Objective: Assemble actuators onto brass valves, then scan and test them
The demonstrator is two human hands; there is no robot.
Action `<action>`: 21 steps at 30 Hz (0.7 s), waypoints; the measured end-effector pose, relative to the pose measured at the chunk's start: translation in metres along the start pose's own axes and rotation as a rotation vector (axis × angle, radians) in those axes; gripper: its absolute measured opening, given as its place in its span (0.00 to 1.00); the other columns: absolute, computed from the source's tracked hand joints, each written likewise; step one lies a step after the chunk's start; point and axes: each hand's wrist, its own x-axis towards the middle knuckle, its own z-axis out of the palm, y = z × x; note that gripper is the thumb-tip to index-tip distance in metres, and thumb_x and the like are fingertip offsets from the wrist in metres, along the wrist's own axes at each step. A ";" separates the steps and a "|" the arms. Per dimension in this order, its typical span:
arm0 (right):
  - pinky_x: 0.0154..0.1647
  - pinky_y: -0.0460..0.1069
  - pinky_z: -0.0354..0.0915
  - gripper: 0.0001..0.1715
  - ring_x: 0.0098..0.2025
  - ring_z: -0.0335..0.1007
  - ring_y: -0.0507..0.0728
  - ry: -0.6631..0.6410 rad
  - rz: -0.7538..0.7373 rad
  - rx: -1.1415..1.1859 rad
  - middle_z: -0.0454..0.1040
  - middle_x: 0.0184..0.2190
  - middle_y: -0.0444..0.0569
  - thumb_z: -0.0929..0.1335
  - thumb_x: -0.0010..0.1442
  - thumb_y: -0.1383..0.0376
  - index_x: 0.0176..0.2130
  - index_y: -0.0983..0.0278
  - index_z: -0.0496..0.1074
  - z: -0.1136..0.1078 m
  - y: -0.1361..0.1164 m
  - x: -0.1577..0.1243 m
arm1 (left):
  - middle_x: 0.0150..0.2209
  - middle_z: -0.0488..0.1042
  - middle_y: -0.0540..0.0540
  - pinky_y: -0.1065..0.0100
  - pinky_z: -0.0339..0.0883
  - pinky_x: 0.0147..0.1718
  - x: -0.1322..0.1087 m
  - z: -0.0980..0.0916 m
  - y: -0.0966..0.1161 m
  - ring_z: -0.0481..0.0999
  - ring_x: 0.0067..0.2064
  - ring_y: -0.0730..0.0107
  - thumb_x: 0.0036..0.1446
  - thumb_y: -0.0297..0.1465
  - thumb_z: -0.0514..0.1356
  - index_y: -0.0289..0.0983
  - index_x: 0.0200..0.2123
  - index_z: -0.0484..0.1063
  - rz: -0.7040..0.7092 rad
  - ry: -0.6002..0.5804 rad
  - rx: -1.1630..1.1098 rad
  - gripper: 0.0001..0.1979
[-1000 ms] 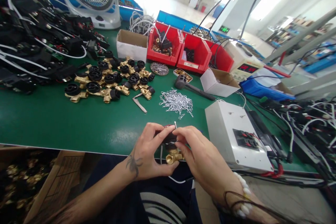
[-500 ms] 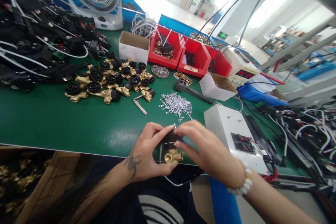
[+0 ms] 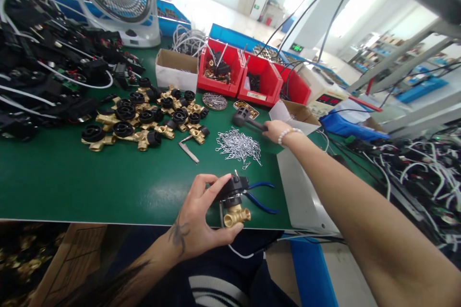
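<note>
Pretty big flat green worktop stretched across most of the view, with a messy bunch of brass valves with round black plastic caps sitting over on the left. The right hand was way out in front, wrapped around the handle of a dark grey mallet, while the left hand was clamped top and bottom on a black plastic and brass valve assembly, upright at the worktop's front edge. Blue-handled pliers poked out just right of that, and tiny silver wire clips sat heaped between assembly and mallet.
</note>
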 end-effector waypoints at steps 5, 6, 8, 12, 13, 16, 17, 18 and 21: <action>0.42 0.50 0.63 0.26 0.44 0.73 0.56 0.220 -0.069 0.132 0.74 0.37 0.53 0.57 0.71 0.54 0.43 0.73 0.72 -0.040 -0.021 -0.061 | 0.49 0.63 0.42 0.56 0.72 0.50 0.001 0.000 0.000 0.70 0.49 0.59 0.49 0.36 0.66 0.40 0.63 0.60 0.006 0.030 -0.005 0.38; 0.37 0.49 0.63 0.23 0.37 0.72 0.55 0.259 -0.066 0.176 0.73 0.32 0.50 0.58 0.70 0.54 0.42 0.70 0.71 -0.047 -0.023 -0.081 | 0.49 0.64 0.42 0.57 0.72 0.49 0.001 0.001 0.000 0.70 0.48 0.59 0.49 0.36 0.66 0.40 0.63 0.60 0.009 0.036 -0.009 0.38; 0.25 0.47 0.60 0.22 0.23 0.64 0.50 0.282 -0.071 0.293 0.66 0.22 0.43 0.54 0.72 0.55 0.39 0.65 0.68 -0.054 -0.023 -0.126 | 0.48 0.64 0.42 0.57 0.72 0.49 0.001 0.001 -0.001 0.69 0.48 0.59 0.49 0.36 0.66 0.39 0.63 0.60 0.015 0.054 -0.015 0.37; 0.12 0.45 0.48 0.24 0.15 0.49 0.50 0.206 0.022 0.927 0.56 0.16 0.38 0.59 0.66 0.44 0.34 0.59 0.66 -0.046 -0.016 -0.214 | 0.48 0.64 0.42 0.57 0.71 0.48 0.000 0.003 -0.002 0.69 0.48 0.59 0.49 0.36 0.65 0.38 0.62 0.61 0.048 0.071 -0.001 0.36; 0.12 0.45 0.49 0.25 0.15 0.49 0.50 0.193 0.065 0.979 0.56 0.16 0.38 0.60 0.65 0.43 0.33 0.59 0.66 -0.040 -0.015 -0.230 | 0.48 0.64 0.42 0.57 0.72 0.48 0.000 0.003 -0.003 0.69 0.48 0.59 0.49 0.36 0.65 0.38 0.62 0.61 0.053 0.071 0.005 0.36; 0.13 0.44 0.48 0.29 0.15 0.47 0.49 0.085 0.153 1.034 0.55 0.15 0.38 0.57 0.65 0.41 0.31 0.60 0.65 -0.018 -0.015 -0.259 | 0.47 0.64 0.42 0.56 0.72 0.47 0.000 0.004 -0.003 0.69 0.47 0.58 0.49 0.37 0.65 0.39 0.61 0.61 0.044 0.062 0.014 0.36; 0.13 0.44 0.49 0.29 0.16 0.48 0.49 0.007 0.144 1.005 0.55 0.16 0.38 0.58 0.65 0.41 0.29 0.60 0.65 -0.012 -0.015 -0.263 | 0.47 0.64 0.42 0.56 0.72 0.47 0.001 0.004 -0.003 0.69 0.47 0.58 0.49 0.37 0.65 0.40 0.61 0.62 0.039 0.062 0.013 0.36; 0.14 0.44 0.50 0.29 0.17 0.49 0.50 -0.079 0.118 0.952 0.56 0.17 0.39 0.59 0.64 0.41 0.27 0.60 0.64 -0.008 -0.015 -0.266 | 0.47 0.64 0.42 0.56 0.73 0.46 0.001 0.004 -0.003 0.69 0.47 0.58 0.49 0.37 0.65 0.40 0.61 0.62 0.034 0.066 0.011 0.36; 0.16 0.44 0.53 0.30 0.20 0.53 0.50 -0.169 0.052 0.796 0.59 0.19 0.42 0.63 0.62 0.41 0.23 0.61 0.64 -0.006 -0.006 -0.270 | 0.46 0.64 0.43 0.57 0.73 0.46 0.001 0.004 -0.003 0.70 0.46 0.60 0.49 0.37 0.65 0.40 0.61 0.62 0.028 0.073 0.001 0.36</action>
